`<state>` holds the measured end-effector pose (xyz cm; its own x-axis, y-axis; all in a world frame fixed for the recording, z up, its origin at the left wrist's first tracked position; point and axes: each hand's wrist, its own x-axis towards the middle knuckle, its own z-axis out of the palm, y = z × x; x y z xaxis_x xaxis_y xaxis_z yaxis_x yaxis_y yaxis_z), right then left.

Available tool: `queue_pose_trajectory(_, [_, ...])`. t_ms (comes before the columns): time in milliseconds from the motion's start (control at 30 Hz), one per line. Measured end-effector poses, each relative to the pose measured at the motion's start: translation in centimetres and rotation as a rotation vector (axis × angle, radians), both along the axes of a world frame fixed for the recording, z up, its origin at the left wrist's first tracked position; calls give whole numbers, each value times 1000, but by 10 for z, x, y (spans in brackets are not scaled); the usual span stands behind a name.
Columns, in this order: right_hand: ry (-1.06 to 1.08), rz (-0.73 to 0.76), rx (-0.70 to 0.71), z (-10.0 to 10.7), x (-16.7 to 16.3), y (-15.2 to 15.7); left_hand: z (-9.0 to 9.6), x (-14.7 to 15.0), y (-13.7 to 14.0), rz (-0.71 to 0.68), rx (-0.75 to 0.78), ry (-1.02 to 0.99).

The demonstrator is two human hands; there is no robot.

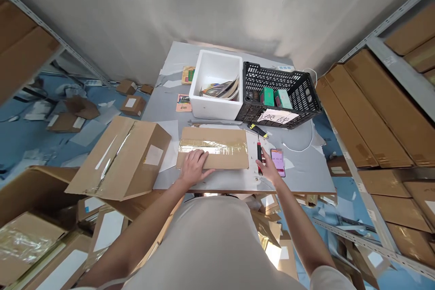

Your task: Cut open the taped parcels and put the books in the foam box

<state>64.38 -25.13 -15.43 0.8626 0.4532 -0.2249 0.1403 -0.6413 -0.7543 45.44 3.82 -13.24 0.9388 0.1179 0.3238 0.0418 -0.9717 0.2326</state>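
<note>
A flat cardboard box [217, 161] with shiny clear tape along its top lies in front of me on the table. My left hand [194, 166] rests on its near left part, fingers spread out and pressing lightly on the cardboard. To the right of the box, my right hand [268, 166] has its fingers closed around the handle of a red and black screwdriver [259, 152], whose thin shaft points away from me. A yellow and black utility knife [258, 130] lies just beyond the screwdriver's tip. Close by my right hand is a phone [278, 163] with a lit screen.
A white foam box [215, 109] with papers inside stands at the back, beside a black plastic crate [299, 115] holding small green boxes. A larger taped carton [115, 158] sits at the left. Shelves with cartons [374, 113] border the right; boxes crowd the floor.
</note>
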Motion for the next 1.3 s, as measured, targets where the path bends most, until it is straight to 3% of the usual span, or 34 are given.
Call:
queue_pose_trajectory(200, [-20,-119,-625,-56,-9,1,-10,1,9,-61,31,-24])
queue_pose_trajectory(300, [-8,-105,-712,-75,-19,-3,-15,1,13,-88,32,-6])
queue_pose_trajectory(367, [-68,-96,-717,-75,-20,-3,-16,1,15,-96,22,6])
queue_pose_trajectory(433, [-194,-89,-644,-62,-15,3,-16,1,14,-95,2,22])
queue_pose_trajectory(500, [-356,-60,-456,-37,-4,20,-16,1,12,-92,-22,56])
queue_pose_trajectory(567, [-506,63,-248,-6,8,47,-14,2,10,-82,-44,108])
queue_pose_trajectory(600, [-553,197,-199,9,13,62,-13,2,9,-76,-56,135])
queue_pose_trajectory(667, [-615,485,-233,35,19,92,-12,2,7,-58,-73,179])
queue_pose_trajectory(733, [-659,657,-363,51,21,115,-12,2,6,-37,-80,196])
queue_pose_trajectory(933, [-767,974,-560,63,21,132,-10,2,6,-12,-42,202])
queue_pose_trajectory(1067, [-751,990,-641,80,25,137,-7,1,3,9,-20,234])
queue_pose_trajectory(1200, [-719,816,-686,107,46,153,-5,-6,-1,-66,-19,251])
queue_pose_trajectory(1300, [-715,723,-632,112,67,162,-3,-7,0,-56,-39,190])
